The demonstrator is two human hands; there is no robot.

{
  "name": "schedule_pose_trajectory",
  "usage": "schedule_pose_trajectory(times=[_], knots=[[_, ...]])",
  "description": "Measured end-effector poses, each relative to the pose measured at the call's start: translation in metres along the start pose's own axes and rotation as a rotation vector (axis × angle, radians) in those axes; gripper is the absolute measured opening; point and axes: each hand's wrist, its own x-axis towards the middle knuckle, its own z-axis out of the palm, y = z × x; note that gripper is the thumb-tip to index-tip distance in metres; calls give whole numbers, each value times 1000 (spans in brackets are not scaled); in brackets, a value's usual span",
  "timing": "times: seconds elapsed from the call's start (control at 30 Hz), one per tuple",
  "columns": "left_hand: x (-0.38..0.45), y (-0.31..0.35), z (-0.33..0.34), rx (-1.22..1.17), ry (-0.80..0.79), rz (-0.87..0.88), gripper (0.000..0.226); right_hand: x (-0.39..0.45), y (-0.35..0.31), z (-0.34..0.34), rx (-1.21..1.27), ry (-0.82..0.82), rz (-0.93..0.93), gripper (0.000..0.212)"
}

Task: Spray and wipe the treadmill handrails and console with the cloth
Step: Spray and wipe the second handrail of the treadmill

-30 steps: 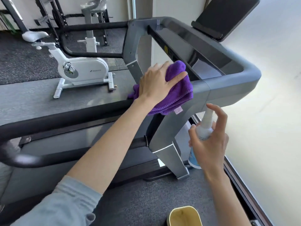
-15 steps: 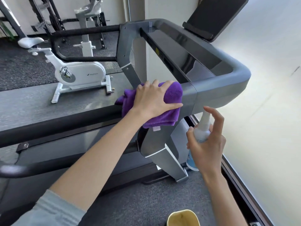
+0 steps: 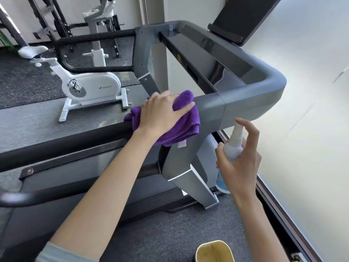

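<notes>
A purple cloth (image 3: 181, 123) is draped over the near arm of the grey treadmill frame (image 3: 245, 103), where the black padded handrail (image 3: 56, 146) meets it. My left hand (image 3: 162, 114) grips the cloth from above, thumb wrapped round its front. My right hand (image 3: 239, 159) holds a white spray bottle (image 3: 233, 148) upright below the frame's corner, index finger raised above the nozzle. The dark console panel (image 3: 198, 52) and a black screen (image 3: 245, 17) lie beyond.
A white exercise bike (image 3: 88, 87) stands on the far side of the treadmill belt (image 3: 37, 120). Weight racks (image 3: 56, 21) line the back wall. A pale wall (image 3: 311, 129) runs close on the right. A yellow-rimmed container (image 3: 213, 250) sits at the bottom edge.
My left hand has slid the cloth down and left along the frame arm, from the console corner toward the black handrail. The spray bottle has stayed near the same spot.
</notes>
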Motion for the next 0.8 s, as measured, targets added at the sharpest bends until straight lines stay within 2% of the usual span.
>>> schedule_pose_trajectory(times=[0.1, 0.3, 0.5, 0.63, 0.8], knots=[[12, 28, 11, 138, -38, -73, 63, 0, 2, -3, -1, 2, 0, 68], [70, 77, 27, 27, -317, -48, 61, 6, 0, -10, 1, 9, -36, 60], [35, 27, 15, 12, -124, -12, 61, 9, -3, -4, 14, -1, -38, 57], [6, -19, -2, 143, -86, -21, 68, 6, -9, 14, 46, -30, -47, 59], [-12, -32, -14, 201, -46, -11, 68, -5, -19, 40, 76, -87, -90, 62]])
